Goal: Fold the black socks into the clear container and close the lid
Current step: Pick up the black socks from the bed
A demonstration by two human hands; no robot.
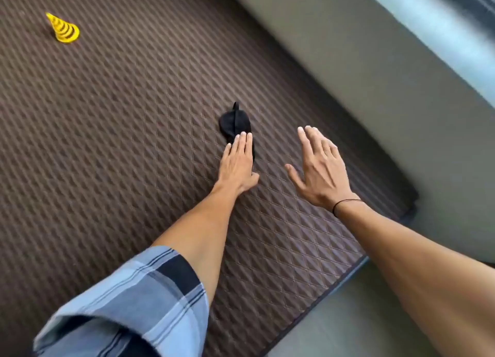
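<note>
A small black sock (235, 123) lies bunched on the brown quilted mat (120, 132), near the middle of the view. My left hand (237, 166) rests flat on the sock's near end, fingers straight and together, pressing it down without gripping. My right hand (318, 166) hovers a hand's width to the right of the sock, palm down, fingers spread, holding nothing. No clear container or lid is in view.
A yellow cone with black stripes (64, 29) stands on the mat at the far left. The mat's dark edge (334, 289) runs diagonally at the right, with grey floor (361, 70) beyond it. A plaid sleeve (128, 303) covers my left upper arm.
</note>
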